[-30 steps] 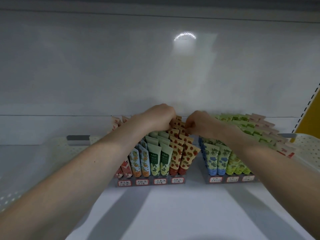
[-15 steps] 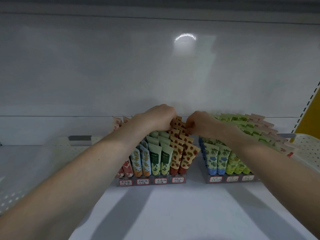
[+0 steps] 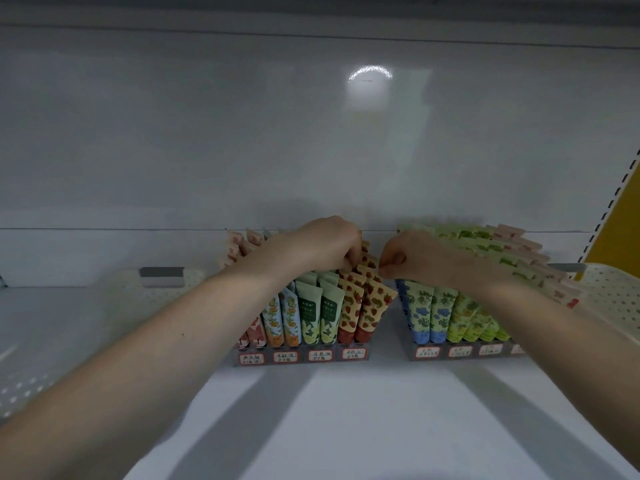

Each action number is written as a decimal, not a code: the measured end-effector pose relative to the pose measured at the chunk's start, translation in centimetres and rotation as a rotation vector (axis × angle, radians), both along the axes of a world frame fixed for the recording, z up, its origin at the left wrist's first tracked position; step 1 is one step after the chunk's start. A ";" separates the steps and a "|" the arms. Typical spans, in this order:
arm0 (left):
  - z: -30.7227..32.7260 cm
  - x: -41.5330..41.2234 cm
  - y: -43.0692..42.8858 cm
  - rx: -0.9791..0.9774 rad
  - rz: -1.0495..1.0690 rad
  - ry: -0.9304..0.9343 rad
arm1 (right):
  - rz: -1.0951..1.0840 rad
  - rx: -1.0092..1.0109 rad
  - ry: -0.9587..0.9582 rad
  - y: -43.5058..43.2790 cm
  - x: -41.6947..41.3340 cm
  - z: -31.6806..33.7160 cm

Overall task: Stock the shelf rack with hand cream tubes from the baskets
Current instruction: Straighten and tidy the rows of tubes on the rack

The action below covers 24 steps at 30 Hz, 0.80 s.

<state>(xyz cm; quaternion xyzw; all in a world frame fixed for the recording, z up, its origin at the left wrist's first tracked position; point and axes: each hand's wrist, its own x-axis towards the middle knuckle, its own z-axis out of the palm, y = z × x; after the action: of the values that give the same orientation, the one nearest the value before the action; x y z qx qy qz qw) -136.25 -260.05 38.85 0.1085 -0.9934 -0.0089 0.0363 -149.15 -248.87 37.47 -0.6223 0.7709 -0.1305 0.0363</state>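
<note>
Barely moved, the left hand (image 3: 322, 245) and right hand (image 3: 414, 259) keep fingers pinched on mid-frame strawberry tubes (image 3: 369, 306), still seating that row.

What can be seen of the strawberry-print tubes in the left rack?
Cream-coloured soft tubes printed with red strawberries, the strawberry-print tubes fill the rightmost lane of the left rack, two abreast in stepped rows rising backward. They stand on red caps, crimped ends up; the front right one leans outward. A handwritten label sits below. At the back rows the left hand grips their tops and the right hand pinches one edge.
</note>
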 end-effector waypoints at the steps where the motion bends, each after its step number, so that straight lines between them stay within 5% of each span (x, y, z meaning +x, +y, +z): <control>1: 0.0 0.0 0.1 -0.008 0.000 -0.007 | -0.001 0.005 0.008 -0.1 0.1 -0.3; 24: -0.2 -0.1 0.1 -0.015 0.075 -0.054 | -0.030 -0.009 -0.011 -0.8 0.8 -0.8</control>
<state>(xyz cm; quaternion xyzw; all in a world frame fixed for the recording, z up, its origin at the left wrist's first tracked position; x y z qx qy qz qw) -136.39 -259.98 38.69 0.1454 -0.9893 0.0029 0.0106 -148.37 -249.63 36.69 -0.6100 0.7795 -0.1377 0.0357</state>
